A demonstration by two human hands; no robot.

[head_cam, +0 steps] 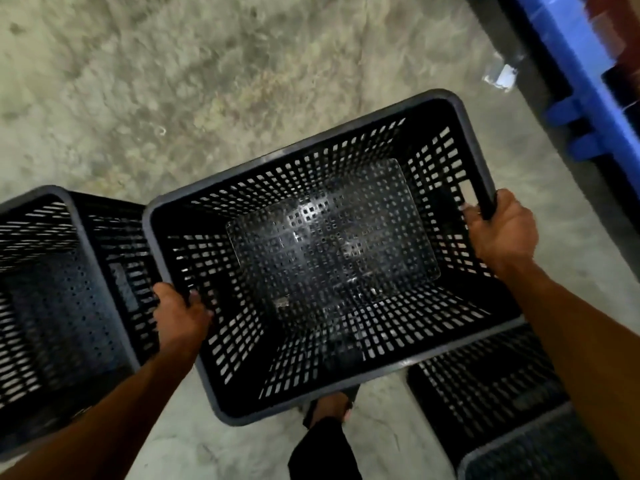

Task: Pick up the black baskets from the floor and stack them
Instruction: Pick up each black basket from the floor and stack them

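A large black perforated basket (277, 161) fills the middle of the view, held up off the floor and tilted. My left hand (180, 313) grips its left rim, fingers curled over the edge. My right hand (502, 230) grips the right rim near a handle slot. The basket is empty, and its slotted bottom shows. A second black basket (45, 299) stands at the left, right beside the held one. A third black basket (485, 389) sits low at the right, partly hidden under the held basket and my right forearm.
Rough concrete floor (173, 81) stretches ahead. A blue plastic pallet or crate (588, 81) runs along the upper right, with a small white scrap (502, 77) on the floor beside it. My foot in a sandal (329, 410) shows below the held basket.
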